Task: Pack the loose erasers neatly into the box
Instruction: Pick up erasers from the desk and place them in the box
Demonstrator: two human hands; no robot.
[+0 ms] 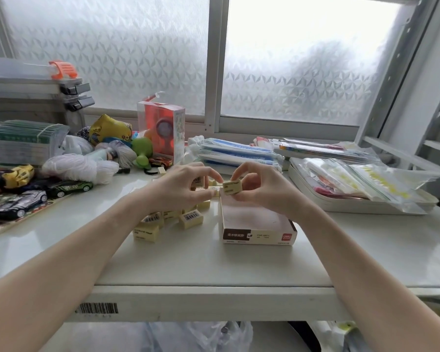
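Observation:
An open cardboard box [258, 235] with a brown label stands on the white table, its inside showing bare. My right hand [261, 189] holds one pale yellow eraser [232, 187] above the box's far left corner. My left hand [186, 185] is beside it, fingers closed around another eraser [197, 182], only partly visible. Several loose yellow erasers [172, 221] with barcodes lie in a pile left of the box, under my left wrist. One more eraser [161, 170] stands farther back.
Toy cars [36, 193], white yarn [79, 167] and small toys crowd the left. A red and white carton [163, 128] stands behind. Blue packets [239, 153] and a tray of plastic bags [353, 189] fill the right. The table's front edge [214, 301] is near me.

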